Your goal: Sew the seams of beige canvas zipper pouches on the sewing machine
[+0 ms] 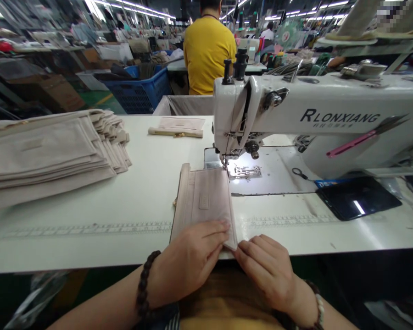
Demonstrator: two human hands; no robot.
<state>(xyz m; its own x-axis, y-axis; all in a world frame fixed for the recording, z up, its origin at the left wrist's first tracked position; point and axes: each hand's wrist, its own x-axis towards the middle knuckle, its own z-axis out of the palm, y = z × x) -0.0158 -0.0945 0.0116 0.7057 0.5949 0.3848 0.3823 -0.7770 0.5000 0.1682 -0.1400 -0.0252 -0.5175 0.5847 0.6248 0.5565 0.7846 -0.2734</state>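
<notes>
A beige fabric pouch piece (211, 192) with a small label and a zipper along its left side lies on the table. Its far right corner is under the needle of the white sewing machine (227, 110). My left hand (192, 252) rests on the near part of the piece, fingers stretched out over the fabric. At the near right corner, my right hand (266, 263) pinches the edge between thumb and fingers. The zipper pull sticks out on the left side.
Stacked beige pieces (37, 151) lie at the left. Another zippered piece (177, 127) sits behind the work. A black phone (359, 197) lies at the right, and pink-handled snips (351, 143) are on the machine. Beyond stand a blue crate (141, 91) and a person in yellow (209, 50).
</notes>
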